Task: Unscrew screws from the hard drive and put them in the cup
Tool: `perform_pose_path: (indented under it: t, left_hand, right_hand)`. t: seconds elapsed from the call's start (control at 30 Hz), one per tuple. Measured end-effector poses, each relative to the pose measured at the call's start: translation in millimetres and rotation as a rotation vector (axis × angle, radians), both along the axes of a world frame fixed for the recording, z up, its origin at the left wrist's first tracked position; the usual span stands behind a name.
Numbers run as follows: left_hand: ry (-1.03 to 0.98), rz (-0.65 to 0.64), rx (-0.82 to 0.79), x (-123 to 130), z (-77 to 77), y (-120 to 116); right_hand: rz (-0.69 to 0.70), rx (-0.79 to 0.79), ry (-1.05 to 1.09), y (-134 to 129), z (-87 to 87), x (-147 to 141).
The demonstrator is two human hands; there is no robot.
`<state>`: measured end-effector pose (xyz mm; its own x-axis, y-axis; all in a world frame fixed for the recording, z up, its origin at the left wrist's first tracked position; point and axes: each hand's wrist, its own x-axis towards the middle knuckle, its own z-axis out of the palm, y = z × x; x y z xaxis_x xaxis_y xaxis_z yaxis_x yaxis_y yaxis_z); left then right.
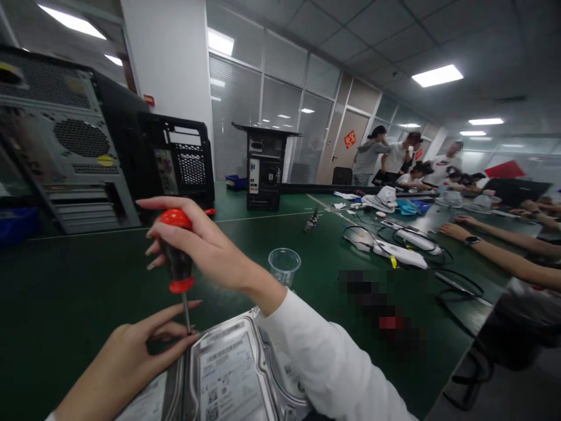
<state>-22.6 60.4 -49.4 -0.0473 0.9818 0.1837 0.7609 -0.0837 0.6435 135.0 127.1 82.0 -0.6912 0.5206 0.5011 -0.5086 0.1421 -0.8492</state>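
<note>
My right hand grips a screwdriver by its red and black handle, which stands nearly upright. Its shaft runs down to the top left corner of a silver hard drive with a white label. Beside the tip, my left hand has its thumb and fingers close together at the drive's corner; what they pinch, if anything, is too small to make out. Part of a second labelled drive shows below my left hand. A clear plastic cup stands just behind my right forearm.
Computer cases line the back left, with another tower at the back middle. Blue bins sit at the left. White devices with cables lie on the green table to the right, near another person's forearms.
</note>
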Motion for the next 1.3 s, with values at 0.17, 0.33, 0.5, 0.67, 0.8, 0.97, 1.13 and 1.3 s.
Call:
perform_pose_path:
  t: [0.17, 0.33, 0.5, 0.67, 0.8, 0.97, 1.13, 1.3]
  left_hand:
    - [-0.092, -0.128, -0.075, 7.6, 13.5, -6.2]
    - [-0.150, -0.160, -0.135, 8.8, 19.4, -5.9]
    - [-0.193, -0.167, -0.194, 8.1, 21.5, -7.0]
    - [-0.210, -0.160, -0.191, 8.0, 21.8, -8.2]
    - [-0.206, -0.180, -0.204, 8.7, 24.3, -9.0]
    - [-0.228, -0.183, -0.219, 10.5, 26.8, -9.9]
    - [-0.291, -0.166, -0.244, 11.5, 27.2, -8.4]
    - [-0.364, -0.124, -0.281, 4.1, 16.3, -3.7]
  right_hand:
    - [0.012, 0.169, -0.053, 5.2, 0.7, 7.8]
    - [0.015, 0.279, -0.060, 6.7, -1.2, 3.9]
    - [0.003, 0.256, -0.083, 4.3, -0.1, 3.8]
    - [0.063, 0.265, -0.092, 4.5, 2.4, 7.3]
    - [0.016, 0.305, -0.112, 4.8, 1.2, 4.4]
    - [0.077, 0.236, -0.075, 5.3, -3.5, 0.9]
    - [0.022, 0.233, -0.147, 2.9, -0.5, 3.5]
    - [0.053, 0.182, -0.125, -1.3, 4.4, 2.9]
